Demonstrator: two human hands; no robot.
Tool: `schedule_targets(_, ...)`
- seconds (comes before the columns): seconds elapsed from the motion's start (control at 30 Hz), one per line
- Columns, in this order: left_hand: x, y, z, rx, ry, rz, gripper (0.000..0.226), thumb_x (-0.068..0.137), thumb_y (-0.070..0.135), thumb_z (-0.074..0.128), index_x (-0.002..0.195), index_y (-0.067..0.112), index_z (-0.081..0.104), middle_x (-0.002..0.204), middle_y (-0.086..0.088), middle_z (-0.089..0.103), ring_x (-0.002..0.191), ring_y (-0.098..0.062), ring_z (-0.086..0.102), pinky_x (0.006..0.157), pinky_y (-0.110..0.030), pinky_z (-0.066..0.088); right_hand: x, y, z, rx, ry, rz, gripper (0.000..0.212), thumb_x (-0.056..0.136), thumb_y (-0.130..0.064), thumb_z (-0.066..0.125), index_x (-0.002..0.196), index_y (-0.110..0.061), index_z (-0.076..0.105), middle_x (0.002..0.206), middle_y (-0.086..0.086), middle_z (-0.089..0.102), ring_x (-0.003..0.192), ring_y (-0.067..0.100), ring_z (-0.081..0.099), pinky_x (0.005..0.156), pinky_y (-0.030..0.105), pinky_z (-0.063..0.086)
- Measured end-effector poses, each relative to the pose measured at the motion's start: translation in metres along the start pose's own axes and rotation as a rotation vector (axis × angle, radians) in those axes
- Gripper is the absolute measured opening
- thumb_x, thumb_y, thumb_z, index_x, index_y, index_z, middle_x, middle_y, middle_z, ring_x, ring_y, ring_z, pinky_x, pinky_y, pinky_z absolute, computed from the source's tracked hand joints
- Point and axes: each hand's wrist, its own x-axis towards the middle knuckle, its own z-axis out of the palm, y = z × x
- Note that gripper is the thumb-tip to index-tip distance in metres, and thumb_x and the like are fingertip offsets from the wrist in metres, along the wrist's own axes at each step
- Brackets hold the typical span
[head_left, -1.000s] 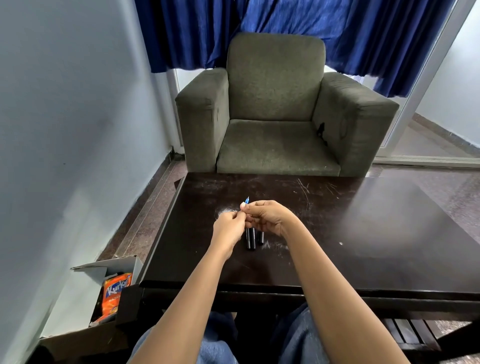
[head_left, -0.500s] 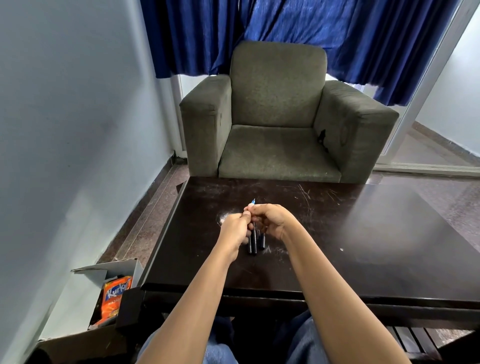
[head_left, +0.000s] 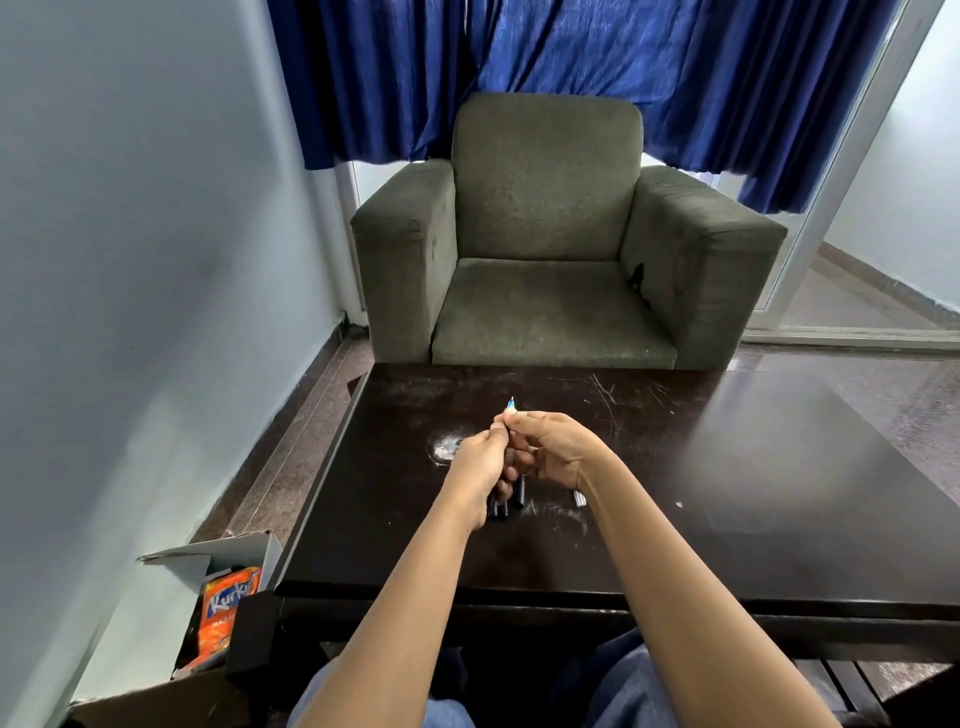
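My left hand (head_left: 475, 465) and right hand (head_left: 553, 449) pinched a thin blue-tipped pen refill (head_left: 511, 404) above black plastic barrels (head_left: 506, 506). A hard tug risked bending it.

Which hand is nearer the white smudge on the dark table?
Left. The left hand lies just right of the white smudge; the right hand is beyond it, farther right.

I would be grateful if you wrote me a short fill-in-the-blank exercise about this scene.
The left hand and right hand hold a pen with a ____ tip.
The snack packet in the box is ____.
The box stands at the table's ____ side.
Missing words: blue; orange; left.
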Motion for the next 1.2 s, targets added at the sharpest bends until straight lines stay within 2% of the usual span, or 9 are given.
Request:
schedule_targets(0.1,0.002,-0.003,0.004,0.214,0.066,0.088,0.041,0.102,0.036,0.035,0.082,0.011,0.062,0.066,-0.001,0.059,0.043,-0.008,0.036,0.038,-0.020,0.028,0.005,0.000,-0.004,0.039,0.067,-0.020,0.015,0.086,-0.014,0.068,0.074,-0.006,0.066,0.048,0.000,0.059,0.038,0.006,0.053,0.041,0.018,0.045)
schedule_targets(0.17,0.004,-0.002,0.004,0.224,0.081,0.108,0.041,0.102,0.035,0.035,0.084,0.009,0.062,0.062,0.001,0.052,0.040,-0.007,0.033,0.036,-0.019,0.026,0.011,0.000,-0.006,0.001,0.097,-0.011,0.015,0.082,-0.018,0.073,0.070,-0.010,0.071,0.051,0.000,0.059,0.042,0.006,0.052,0.048,0.019,0.043)
schedule_targets(0.3,0.005,0.002,0.006,0.074,0.016,0.064,0.036,0.102,0.032,0.037,0.081,0.011,0.058,0.057,0.003,0.044,0.032,-0.002,0.026,0.031,-0.015,0.019,0.012,-0.001,-0.010,0.074,0.094,-0.049,0.019,0.087,-0.010,0.065,0.070,-0.013,0.074,0.056,-0.003,0.064,0.045,0.002,0.054,0.051,0.012,0.041)
schedule_targets(0.47,0.003,0.011,0.002,-0.218,-0.133,-0.076,0.035,0.100,0.038,0.043,0.077,0.015,0.057,0.048,0.008,0.043,0.030,0.001,0.024,0.028,-0.012,0.015,0.006,-0.007,-0.010,0.170,-0.066,-0.068,0.022,0.097,-0.007,0.045,0.095,-0.011,0.067,0.065,-0.007,0.069,0.046,0.000,0.053,0.062,0.015,0.041)
schedule_targets(0.63,0.004,0.007,0.006,-0.004,-0.032,0.047,0.036,0.102,0.036,0.036,0.083,0.015,0.057,0.061,0.003,0.048,0.034,-0.001,0.027,0.031,-0.014,0.021,0.002,-0.008,-0.014,0.164,-0.085,-0.062,0.018,0.093,-0.014,0.057,0.107,-0.008,0.067,0.078,0.000,0.069,0.054,0.007,0.057,0.054,0.024,0.052)
schedule_targets(0.73,0.004,0.007,0.005,0.032,-0.017,0.043,0.033,0.103,0.033,0.035,0.089,0.010,0.056,0.066,0.001,0.053,0.035,-0.001,0.028,0.032,-0.014,0.021,0.004,-0.006,-0.016,0.157,0.000,-0.055,0.003,0.085,-0.012,0.068,0.088,-0.012,0.067,0.077,0.006,0.065,0.061,0.013,0.061,0.054,0.023,0.053)
schedule_targets(0.97,0.008,0.002,0.007,0.094,0.004,0.086,0.030,0.102,0.030,0.038,0.084,0.013,0.056,0.069,0.001,0.054,0.045,-0.004,0.033,0.035,-0.015,0.024,-0.004,-0.009,-0.011,0.114,0.019,-0.050,0.010,0.089,-0.014,0.064,0.080,-0.015,0.062,0.070,0.004,0.065,0.054,0.009,0.058,0.052,0.021,0.051)
schedule_targets(1.1,0.008,-0.002,0.013,0.161,-0.009,0.099,0.030,0.101,0.026,0.037,0.083,0.016,0.060,0.069,0.003,0.052,0.049,-0.005,0.036,0.040,-0.018,0.026,-0.003,-0.006,-0.005,0.073,0.121,-0.095,0.013,0.086,-0.013,0.069,0.075,-0.013,0.061,0.065,0.002,0.063,0.042,0.003,0.055,0.040,0.016,0.045)
schedule_targets(1.2,0.009,-0.002,0.015,0.138,-0.003,0.104,0.033,0.102,0.023,0.035,0.080,0.018,0.059,0.068,0.003,0.052,0.050,-0.006,0.035,0.041,-0.020,0.025,-0.001,-0.007,-0.004,0.106,0.137,-0.092,0.014,0.094,-0.008,0.055,0.085,-0.013,0.064,0.077,0.000,0.066,0.055,0.006,0.057,0.042,0.016,0.045)
